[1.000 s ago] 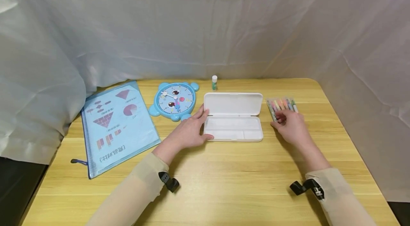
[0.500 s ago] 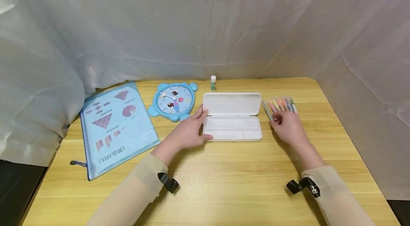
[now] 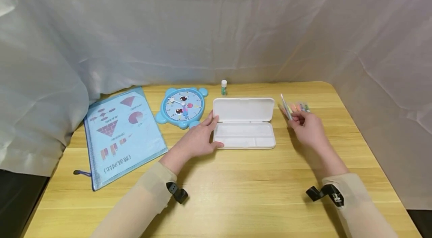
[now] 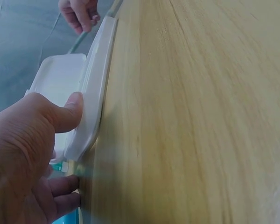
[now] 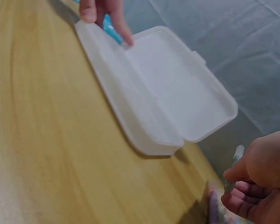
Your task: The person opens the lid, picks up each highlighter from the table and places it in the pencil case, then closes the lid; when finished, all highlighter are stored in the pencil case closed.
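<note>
White plastic pencil case [image 3: 243, 110] sits around the middle of the worktop [image 3: 243, 196], nearer the far edge than the near one, lid swung up and leaning back so you can see the compartments in the base. The left hand [image 3: 200, 137] has its left end, thumb on the near left corner and a finger up by the hinge, so that grip is holding the case between them. Over on its right, the right hand [image 3: 308, 129] has thumb and fingertips pinched together on one slim marker [image 3: 285, 107], pale end tilted up and away, just beside the case but not touching it. That grip is clearly clamped on the marker. More markers [image 3: 298, 107] lie bunched side by side just past those fingers, pink, yellow, orange and green showing, partly hidden by the hand. A glue stick [image 3: 224, 87] with a white cap stands near the worktop's far edge, behind the case. Blue animal-face clock [image 3: 185, 107] lies left of the case, and a light blue zip folder [image 3: 126, 136] is angled along the left edge, with grey cloth [image 3: 209, 28] hanging behind everything
</note>
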Available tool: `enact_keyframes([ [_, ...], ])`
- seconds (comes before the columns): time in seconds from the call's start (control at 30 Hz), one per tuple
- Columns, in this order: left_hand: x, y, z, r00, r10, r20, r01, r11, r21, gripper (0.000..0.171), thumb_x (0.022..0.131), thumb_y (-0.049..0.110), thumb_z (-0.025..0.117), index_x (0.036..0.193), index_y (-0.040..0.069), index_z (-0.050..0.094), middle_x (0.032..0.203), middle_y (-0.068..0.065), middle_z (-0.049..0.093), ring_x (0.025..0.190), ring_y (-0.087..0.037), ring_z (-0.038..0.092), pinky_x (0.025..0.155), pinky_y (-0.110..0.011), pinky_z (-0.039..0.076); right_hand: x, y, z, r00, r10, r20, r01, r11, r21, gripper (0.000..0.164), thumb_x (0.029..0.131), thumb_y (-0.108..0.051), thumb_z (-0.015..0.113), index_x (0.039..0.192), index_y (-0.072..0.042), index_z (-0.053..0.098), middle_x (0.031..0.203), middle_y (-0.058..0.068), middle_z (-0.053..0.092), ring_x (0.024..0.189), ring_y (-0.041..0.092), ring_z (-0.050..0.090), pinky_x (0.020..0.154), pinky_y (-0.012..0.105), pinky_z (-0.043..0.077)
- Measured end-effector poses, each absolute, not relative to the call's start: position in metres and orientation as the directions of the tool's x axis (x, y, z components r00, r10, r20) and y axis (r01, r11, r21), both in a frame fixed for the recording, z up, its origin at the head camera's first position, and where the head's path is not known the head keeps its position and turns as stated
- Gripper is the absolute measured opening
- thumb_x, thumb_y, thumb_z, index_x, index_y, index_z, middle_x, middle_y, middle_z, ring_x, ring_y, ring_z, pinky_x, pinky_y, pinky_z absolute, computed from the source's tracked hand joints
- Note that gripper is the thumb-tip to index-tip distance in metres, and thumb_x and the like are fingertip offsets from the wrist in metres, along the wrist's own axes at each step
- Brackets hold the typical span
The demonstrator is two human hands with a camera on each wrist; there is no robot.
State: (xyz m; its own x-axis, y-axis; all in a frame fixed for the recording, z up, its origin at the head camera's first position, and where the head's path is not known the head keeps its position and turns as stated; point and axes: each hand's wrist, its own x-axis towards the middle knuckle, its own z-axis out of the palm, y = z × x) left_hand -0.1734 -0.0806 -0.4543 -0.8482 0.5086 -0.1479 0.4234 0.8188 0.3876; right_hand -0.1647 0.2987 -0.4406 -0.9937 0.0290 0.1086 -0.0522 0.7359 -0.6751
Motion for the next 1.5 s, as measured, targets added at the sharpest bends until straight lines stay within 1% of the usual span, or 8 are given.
enact_keyframes([
  [0.17, -0.172, -0.079, -0.451, -0.858, 0.487, -0.162, 0.424, 0.852, 0.308, 0.103, 0.096, 0.063, 0.068, 0.17, 0.012, 0.018, 0.175, -0.011, 0.008, 0.139, -0.038, 0.054, 0.104, -0.051, 0.051, -0.163, 0.3, -0.431, -0.991, 0.052, 0.121, -0.051, 0.695, -0.718, 0.032, 0.104, -0.013, 0.066, 0.121, 0.015, 0.068, 0.104, 0.026, 0.069, 0.091, 0.03, 0.063, 0.069, 0.012, 0.046],
  [0.4, -0.17, -0.076, -0.449, -0.865, 0.473, -0.168, 0.421, 0.866, 0.271, 0.103, 0.096, 0.064, 0.067, 0.17, 0.013, 0.019, 0.175, -0.011, 0.01, 0.126, -0.039, 0.064, 0.093, -0.048, 0.054, -0.16, 0.299, -0.418, -0.976, 0.056, 0.211, -0.125, 0.653, -0.747, 0.03, 0.101, -0.007, 0.069, 0.123, 0.014, 0.069, 0.103, 0.025, 0.07, 0.088, 0.02, 0.061, 0.07, 0.01, 0.047],
  [0.67, -0.17, -0.075, -0.45, -0.866, 0.469, -0.173, 0.417, 0.868, 0.269, 0.103, 0.096, 0.064, 0.067, 0.17, 0.013, 0.017, 0.175, -0.011, 0.01, 0.132, -0.04, 0.06, 0.102, -0.051, 0.051, -0.157, 0.286, -0.411, -0.969, 0.037, 0.244, -0.17, 0.619, -0.767, 0.03, 0.102, -0.014, 0.073, 0.122, 0.008, 0.072, 0.104, 0.021, 0.072, 0.087, 0.012, 0.062, 0.073, 0.012, 0.049],
  [0.77, -0.17, -0.075, -0.451, -0.867, 0.467, -0.175, 0.412, 0.868, 0.278, 0.103, 0.096, 0.064, 0.067, 0.171, 0.013, 0.016, 0.175, -0.011, 0.009, 0.133, -0.04, 0.059, 0.103, -0.052, 0.05, -0.156, 0.281, -0.412, -0.965, 0.003, 0.263, -0.211, 0.591, -0.778, 0.026, 0.101, -0.009, 0.072, 0.121, 0.009, 0.072, 0.103, 0.021, 0.071, 0.087, 0.013, 0.062, 0.072, 0.012, 0.049],
  [0.93, -0.17, -0.075, -0.449, -0.865, 0.469, -0.177, 0.41, 0.865, 0.29, 0.103, 0.097, 0.062, 0.067, 0.17, 0.013, 0.016, 0.176, -0.011, 0.008, 0.132, -0.04, 0.06, 0.1, -0.051, 0.052, -0.155, 0.27, -0.413, -0.952, -0.07, 0.297, -0.285, 0.555, -0.781, 0.022, 0.099, 0.002, 0.071, 0.119, 0.011, 0.072, 0.1, 0.02, 0.07, 0.088, 0.017, 0.06, 0.071, 0.013, 0.049],
  [1.13, -0.17, -0.076, -0.449, -0.863, 0.474, -0.178, 0.411, 0.861, 0.3, 0.102, 0.097, 0.062, 0.068, 0.17, 0.013, 0.016, 0.176, -0.012, 0.008, 0.133, -0.04, 0.058, 0.103, -0.052, 0.05, -0.155, 0.257, -0.414, -0.942, -0.148, 0.3, -0.332, 0.53, -0.78, 0.021, 0.099, 0.005, 0.071, 0.119, 0.009, 0.072, 0.1, 0.018, 0.07, 0.091, 0.021, 0.06, 0.076, 0.014, 0.05],
  [1.33, -0.173, -0.076, -0.452, -0.862, 0.478, -0.17, 0.416, 0.858, 0.302, 0.103, 0.096, 0.062, 0.068, 0.17, 0.013, 0.017, 0.176, -0.012, 0.01, 0.133, -0.04, 0.059, 0.103, -0.051, 0.05, -0.159, 0.247, -0.415, -0.932, -0.217, 0.291, -0.363, 0.541, -0.759, 0.019, 0.098, 0.006, 0.071, 0.117, 0.006, 0.073, 0.099, 0.014, 0.071, 0.09, 0.024, 0.065, 0.08, 0.014, 0.05],
  [1.5, -0.174, -0.076, -0.452, -0.861, 0.479, -0.171, 0.416, 0.856, 0.307, 0.102, 0.096, 0.061, 0.068, 0.17, 0.013, 0.018, 0.176, -0.013, 0.011, 0.136, -0.039, 0.057, 0.103, -0.05, 0.05, -0.163, 0.239, -0.418, -0.924, -0.273, 0.269, -0.38, 0.556, -0.74, 0.018, 0.098, 0.006, 0.07, 0.116, 0.004, 0.073, 0.099, 0.011, 0.069, 0.092, 0.024, 0.064, 0.081, 0.02, 0.052],
])
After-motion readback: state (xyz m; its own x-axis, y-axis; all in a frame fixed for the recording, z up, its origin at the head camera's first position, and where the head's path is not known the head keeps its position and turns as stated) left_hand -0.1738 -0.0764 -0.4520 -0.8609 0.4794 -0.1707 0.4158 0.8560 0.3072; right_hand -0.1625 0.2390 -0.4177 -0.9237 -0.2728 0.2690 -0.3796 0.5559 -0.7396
